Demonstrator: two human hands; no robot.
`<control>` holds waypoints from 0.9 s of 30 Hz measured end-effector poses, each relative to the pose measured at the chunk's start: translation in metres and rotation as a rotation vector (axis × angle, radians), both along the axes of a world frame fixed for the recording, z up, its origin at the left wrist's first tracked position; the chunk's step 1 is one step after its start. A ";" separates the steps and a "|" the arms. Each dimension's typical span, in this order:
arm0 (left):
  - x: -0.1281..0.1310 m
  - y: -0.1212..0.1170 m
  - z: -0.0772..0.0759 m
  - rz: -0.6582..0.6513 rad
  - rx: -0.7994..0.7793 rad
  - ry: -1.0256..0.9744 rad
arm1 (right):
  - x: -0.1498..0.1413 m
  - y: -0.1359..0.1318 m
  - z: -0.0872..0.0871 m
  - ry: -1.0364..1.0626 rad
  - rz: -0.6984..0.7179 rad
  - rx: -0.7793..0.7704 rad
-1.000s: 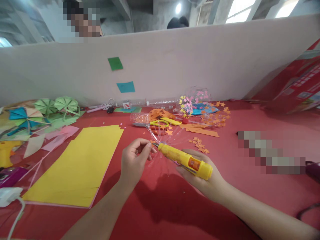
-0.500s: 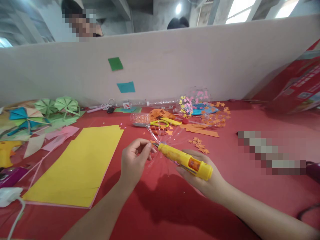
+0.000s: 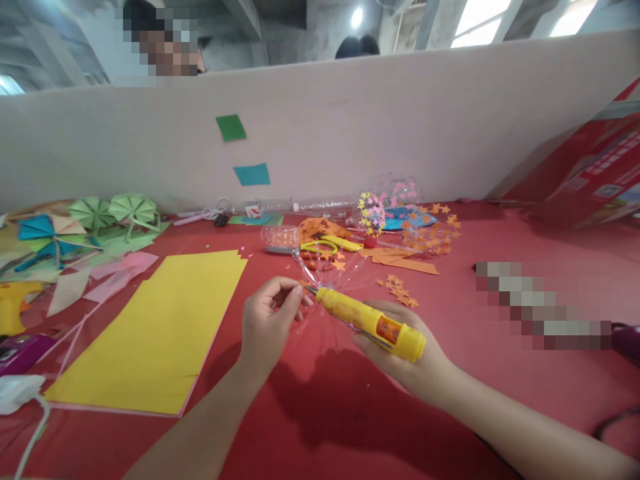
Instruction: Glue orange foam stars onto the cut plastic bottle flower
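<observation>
My right hand [image 3: 405, 353] is wrapped around a yellow glue gun [image 3: 350, 310], its metal nozzle pointing left. With thumb and forefinger pinched, my left hand [image 3: 273, 317] holds a small orange paper star [image 3: 304, 285], mostly covered by the fingers. The nozzle tip is right at that star; whether they touch is unclear. Beneath the glue gun, a clear plastic bottle piece cut into thin strips [image 3: 356, 268] spreads outward, partly hidden by the tool and hands. Loose orange stars [image 3: 399, 291] lie beyond my right hand.
Yellow paper sheets [image 3: 150, 333] lie at left, near a purple tool [image 3: 23, 353] and a white plug [image 3: 20, 393]. Yellow-handled scissors [image 3: 320, 247], star-covered plastic strips [image 3: 373, 213] and clear bottles [image 3: 325, 205] sit by the white partition [image 3: 325, 133]. A red box [image 3: 595, 167] stands right.
</observation>
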State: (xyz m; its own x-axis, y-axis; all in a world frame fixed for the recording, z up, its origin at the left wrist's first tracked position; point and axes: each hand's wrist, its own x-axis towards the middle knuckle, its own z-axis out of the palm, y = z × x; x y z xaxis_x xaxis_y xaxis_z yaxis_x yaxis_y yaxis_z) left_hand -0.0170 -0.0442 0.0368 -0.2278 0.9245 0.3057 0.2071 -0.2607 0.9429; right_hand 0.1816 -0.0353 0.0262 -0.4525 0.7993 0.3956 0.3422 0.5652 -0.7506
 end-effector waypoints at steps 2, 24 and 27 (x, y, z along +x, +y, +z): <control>0.000 0.001 0.000 0.002 0.003 0.004 | 0.000 0.000 0.001 -0.008 0.007 -0.002; -0.015 0.014 0.004 0.108 0.009 -0.277 | -0.007 -0.005 0.015 -0.449 0.400 0.003; -0.013 0.013 0.004 0.068 -0.030 -0.305 | -0.009 -0.008 0.009 -0.586 0.442 -0.037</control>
State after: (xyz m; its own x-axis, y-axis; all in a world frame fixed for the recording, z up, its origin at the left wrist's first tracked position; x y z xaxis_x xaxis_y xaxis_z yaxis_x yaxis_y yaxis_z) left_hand -0.0297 -0.0310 0.0409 -0.3667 0.9114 0.1867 -0.0704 -0.2273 0.9713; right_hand 0.1727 -0.0435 0.0355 -0.8646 0.5013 -0.0344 0.4395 0.7211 -0.5356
